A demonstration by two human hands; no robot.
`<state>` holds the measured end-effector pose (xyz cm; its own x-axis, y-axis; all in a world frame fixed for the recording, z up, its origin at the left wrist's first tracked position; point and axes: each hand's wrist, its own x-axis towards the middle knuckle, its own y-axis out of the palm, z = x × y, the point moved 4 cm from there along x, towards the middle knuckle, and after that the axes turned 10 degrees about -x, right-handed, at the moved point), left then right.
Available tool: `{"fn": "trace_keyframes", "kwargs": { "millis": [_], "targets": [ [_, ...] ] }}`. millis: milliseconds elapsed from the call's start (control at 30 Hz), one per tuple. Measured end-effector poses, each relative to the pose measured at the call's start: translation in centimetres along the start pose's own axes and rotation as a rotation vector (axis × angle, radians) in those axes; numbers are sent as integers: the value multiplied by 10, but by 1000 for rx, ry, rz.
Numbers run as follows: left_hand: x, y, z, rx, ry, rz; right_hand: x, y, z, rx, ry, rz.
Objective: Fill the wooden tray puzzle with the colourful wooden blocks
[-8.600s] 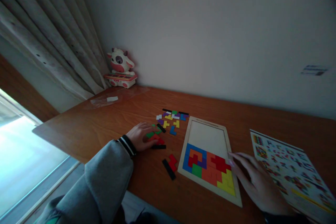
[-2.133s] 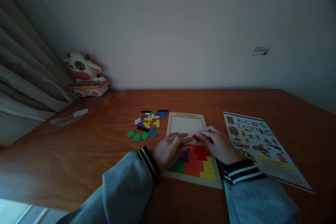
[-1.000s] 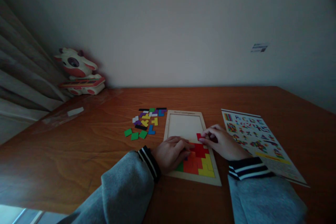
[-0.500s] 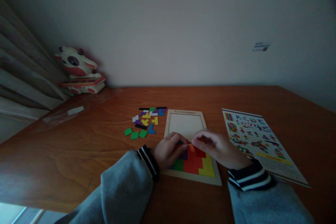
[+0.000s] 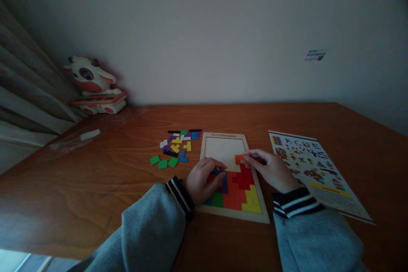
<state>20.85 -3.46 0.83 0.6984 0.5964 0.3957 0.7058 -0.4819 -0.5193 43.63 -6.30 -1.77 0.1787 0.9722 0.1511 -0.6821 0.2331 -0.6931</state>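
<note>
A wooden puzzle tray [image 5: 264, 216] lies in front of me, its near part filled with flat coloured pieces: red [image 5: 245, 178], orange-red [image 5: 234, 197], yellow [image 5: 253, 202], green [image 5: 218, 199], and blue and purple ones partly covered by my left hand. My right hand [image 5: 270, 170] pinches an orange puzzle piece [image 5: 240, 159] at the tray's right side, just beyond the red ones. My left hand [image 5: 204, 180] rests on the tray's left side, thumb and forefinger slightly apart over a blue piece, holding nothing that I can see. The far part of the tray shows bare wood.
Several loose pieces, such as green squares [image 5: 162, 164] and a blue L-shape [image 5: 183, 157], lie left of the tray. A printed pattern sheet [image 5: 318, 170] is at the right. A toy cow with a keyboard [image 5: 98, 89] stands at the back left, near the curtain [image 5: 28, 80].
My right hand has moved away from my left, toward the tray's far right, with the orange piece now visible in its fingers. My left hand's thumb and forefinger have parted slightly.
</note>
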Motion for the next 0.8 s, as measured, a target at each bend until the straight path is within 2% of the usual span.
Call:
{"fn": "trace_keyframes", "kwargs": {
  "millis": [233, 633, 800],
  "targets": [
    [0, 7, -2, 139, 51, 98, 5, 3, -1, -213, -69, -78],
    [-1, 7, 1, 146, 51, 102, 4, -3, 3, -216, -107, 48],
    [-1, 8, 2, 153, 48, 105, 1, -1, 6, -224, -85, 12]
  ]
}}
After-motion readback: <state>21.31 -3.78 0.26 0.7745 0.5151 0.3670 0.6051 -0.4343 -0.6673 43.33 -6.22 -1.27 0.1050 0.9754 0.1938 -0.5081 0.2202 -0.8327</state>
